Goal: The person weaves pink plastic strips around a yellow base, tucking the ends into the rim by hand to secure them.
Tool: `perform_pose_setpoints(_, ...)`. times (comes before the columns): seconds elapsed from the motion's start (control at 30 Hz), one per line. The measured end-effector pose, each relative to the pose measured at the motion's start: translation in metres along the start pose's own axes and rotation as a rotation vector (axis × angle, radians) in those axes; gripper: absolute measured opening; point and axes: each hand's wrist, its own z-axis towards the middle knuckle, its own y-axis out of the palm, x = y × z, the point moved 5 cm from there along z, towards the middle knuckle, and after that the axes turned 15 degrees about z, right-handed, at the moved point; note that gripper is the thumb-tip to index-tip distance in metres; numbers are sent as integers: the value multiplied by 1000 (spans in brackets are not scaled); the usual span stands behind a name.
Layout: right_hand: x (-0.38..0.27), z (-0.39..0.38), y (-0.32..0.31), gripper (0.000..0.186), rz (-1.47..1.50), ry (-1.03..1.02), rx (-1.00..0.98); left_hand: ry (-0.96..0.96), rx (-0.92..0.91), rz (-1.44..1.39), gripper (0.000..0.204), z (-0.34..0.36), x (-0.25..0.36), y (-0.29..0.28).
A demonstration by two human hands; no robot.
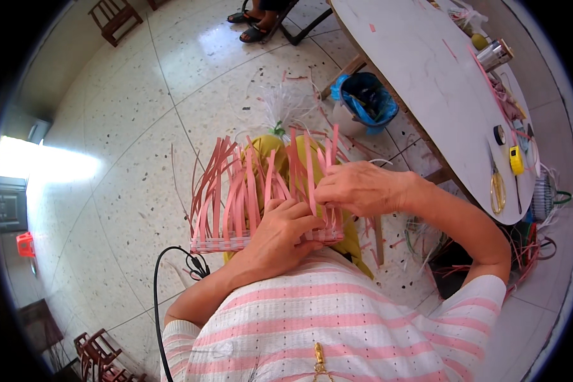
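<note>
A partly woven piece of pink plastic strips (219, 244) lies across my lap, its woven edge toward my body. Many loose pink strips (235, 200) stand up from that edge and fan away from me. My left hand (286, 230) is closed over the woven band near its middle, fingers bent around it. To the right, my right hand (356, 189) has its fingers pinched together around one or more of the upright strips; its fingertips are partly hidden. Olive-yellow trousers (261, 148) show beneath the strips.
A white table (426, 83) curves along the right, bearing scissors (497, 191), a yellow tape measure (516, 160) and a roll of black tape (500, 135). Under its edge stands a bin with a blue liner (368, 105). Another person's sandalled feet (254, 28) are at the top. A black cable (156, 305) hangs at left.
</note>
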Motion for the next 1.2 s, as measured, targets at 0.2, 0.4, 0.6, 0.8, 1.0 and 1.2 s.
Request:
perform_pose_setpoints(0.2, -26, 16, -15, 13, -125, -67, -69, 8, -4, 7, 37, 1, -1, 0)
perform_pose_setpoints(0.4, -6, 14, -22, 8, -136, 417, -234, -2, -3, 27, 37, -1, -3, 0)
perform_pose_setpoints(0.6, 46, -71, 16, 19, 1115, 884, -304, -21, 34, 40, 37, 1, -3, -5)
perform_pose_setpoints(0.8, 31, -100, 29, 18, 1301, 745, -48, 17, 42, 38, 35, 0, -4, -1)
perform_pose_setpoints(1.0, 6, -62, 32, 25, 1041, 498, 298, 50, 37, 58, 32, 6, 1, -1)
perform_pose_setpoints(1.2, 22, -60, 61, 24, 1509, 751, 327, 35, 44, 59, 33, 9, 7, -1)
